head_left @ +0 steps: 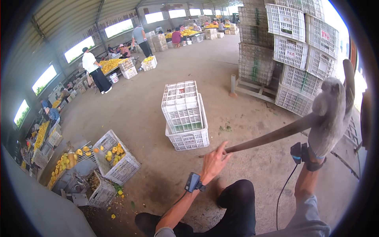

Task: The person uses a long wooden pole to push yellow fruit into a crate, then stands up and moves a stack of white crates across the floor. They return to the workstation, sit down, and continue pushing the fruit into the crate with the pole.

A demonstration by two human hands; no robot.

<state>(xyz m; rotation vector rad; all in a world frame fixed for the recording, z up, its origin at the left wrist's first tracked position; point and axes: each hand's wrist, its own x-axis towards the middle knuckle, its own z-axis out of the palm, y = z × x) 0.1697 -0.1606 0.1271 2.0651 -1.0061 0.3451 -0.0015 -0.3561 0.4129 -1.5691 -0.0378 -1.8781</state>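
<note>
In the lower middle, my left hand (216, 160) is bare, its fingers closed around the thin end of a long brown tapered rod (272, 135). A dark device is strapped to that wrist. On the right side, my right hand (329, 114), in a grey glove, is closed on the thick part of the rod. A curved brown piece rises behind this glove. Just beyond my left hand stands a stack of white plastic crates (182, 106) on the concrete floor, overlapped by nothing I hold.
Tall crate stacks (290, 51) stand at the right on a metal frame. To the left are a tilted crate of yellow fruit (118, 158), a crate of brown bits (100, 191) and a metal machine (75, 179). People work along fruit-covered tables (110, 64) farther back.
</note>
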